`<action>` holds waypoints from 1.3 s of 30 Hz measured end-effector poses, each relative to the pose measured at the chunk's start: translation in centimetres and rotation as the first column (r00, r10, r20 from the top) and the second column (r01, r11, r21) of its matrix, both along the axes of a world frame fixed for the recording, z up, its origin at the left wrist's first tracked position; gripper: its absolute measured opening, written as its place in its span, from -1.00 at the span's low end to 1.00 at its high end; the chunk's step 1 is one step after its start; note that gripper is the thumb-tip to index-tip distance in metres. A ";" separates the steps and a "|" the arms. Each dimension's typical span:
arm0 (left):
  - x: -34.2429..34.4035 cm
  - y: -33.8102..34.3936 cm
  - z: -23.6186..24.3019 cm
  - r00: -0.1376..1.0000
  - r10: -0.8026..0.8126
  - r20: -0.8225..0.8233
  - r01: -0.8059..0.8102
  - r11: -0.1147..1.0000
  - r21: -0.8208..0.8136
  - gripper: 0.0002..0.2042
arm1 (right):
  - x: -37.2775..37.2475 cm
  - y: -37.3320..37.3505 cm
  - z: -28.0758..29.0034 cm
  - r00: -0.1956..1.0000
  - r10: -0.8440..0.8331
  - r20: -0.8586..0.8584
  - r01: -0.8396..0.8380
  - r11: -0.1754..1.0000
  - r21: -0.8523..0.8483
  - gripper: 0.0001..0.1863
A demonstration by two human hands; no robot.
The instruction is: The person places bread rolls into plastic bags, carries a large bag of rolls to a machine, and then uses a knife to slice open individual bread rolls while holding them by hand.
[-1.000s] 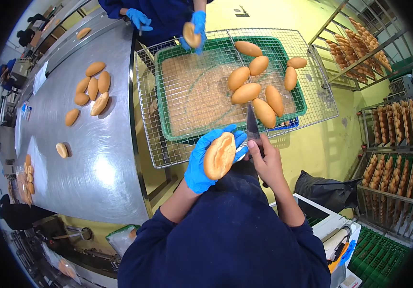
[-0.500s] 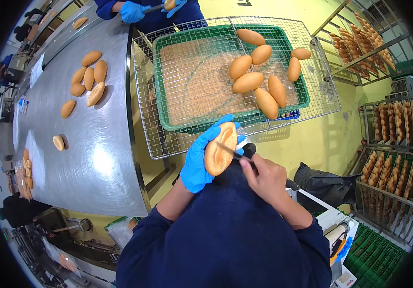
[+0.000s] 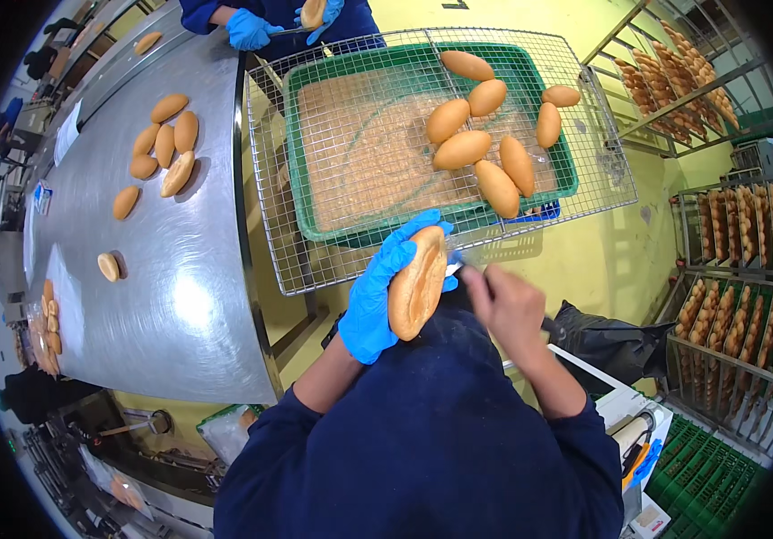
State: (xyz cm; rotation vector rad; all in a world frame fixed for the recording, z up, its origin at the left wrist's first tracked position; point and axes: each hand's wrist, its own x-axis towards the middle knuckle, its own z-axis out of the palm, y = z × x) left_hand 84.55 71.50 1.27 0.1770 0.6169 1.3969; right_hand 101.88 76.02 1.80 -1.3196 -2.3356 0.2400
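The bread roll (image 3: pixel 417 283) stands on end in the gloved left hand (image 3: pixel 377 296), which wraps its side, just off the near edge of the wire tray (image 3: pixel 315 260). The bare right hand (image 3: pixel 510 305) is closed on a knife handle (image 3: pixel 469 277) at the roll's right edge. Loose rolls (image 3: pixel 481 148) crowd the tray's far right corner; its left half lies open. The steel table (image 3: pixel 180 296) borders the tray's left edge.

Dark navy long sleeves pushed up, left hand (image 3: pixel 377 301) blue-gloved, right hand (image 3: pixel 510 305) seemingly bare
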 end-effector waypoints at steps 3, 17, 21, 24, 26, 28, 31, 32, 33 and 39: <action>-0.1 -0.2 0.3 1.000 -0.012 0.020 0.012 1.000 0.004 -0.48 | 0.1 -0.8 0.0 0.998 0.063 -0.008 -0.063 0.998 -0.008 -0.66; 0.4 -0.7 0.6 0.990 0.005 -0.143 0.009 0.995 0.100 -0.44 | 0.5 -0.7 0.3 0.999 -0.009 -0.046 0.007 0.999 -0.031 -0.66; 0.3 -0.5 0.7 0.999 0.030 -0.042 -0.027 0.997 0.067 -0.45 | 0.8 -1.2 1.0 0.999 0.034 -0.010 -0.034 0.999 -0.009 -0.65; 0.3 -1.0 1.0 1.000 -0.002 -0.013 0.002 1.000 0.030 -0.46 | 1.0 -1.2 0.8 0.999 0.030 0.041 -0.030 0.999 -0.018 -0.66; 0.2 -0.9 0.4 0.998 -0.006 -0.065 0.009 0.999 0.049 -0.46 | 0.7 -0.1 0.7 0.996 -0.051 0.072 0.054 0.998 -0.042 -0.66; 0.5 -0.8 0.7 0.995 0.036 -0.096 -0.029 0.997 0.067 -0.46 | 0.8 -1.2 1.6 0.999 0.020 0.031 -0.019 0.999 -0.038 -0.66; 0.4 -1.0 0.3 0.998 0.007 -0.063 -0.003 0.998 0.058 -0.46 | 1.0 -1.4 1.3 0.999 0.014 0.053 -0.012 0.999 -0.048 -0.67; 0.4 -0.9 0.3 0.999 -0.018 -0.039 0.020 0.998 0.056 -0.46 | 1.3 -0.6 0.5 0.996 -0.037 0.080 0.040 0.998 -0.038 -0.67; 0.5 -1.0 0.6 0.999 -0.023 -0.048 0.025 0.999 0.045 -0.44 | 1.5 -0.2 0.2 0.990 -0.087 0.107 0.090 0.996 -0.027 -0.67; 0.5 -1.2 1.1 1.000 -0.001 0.011 0.000 0.998 0.060 -0.48 | 0.9 -3.2 3.1 0.986 0.162 0.031 -0.162 0.987 -0.018 -0.66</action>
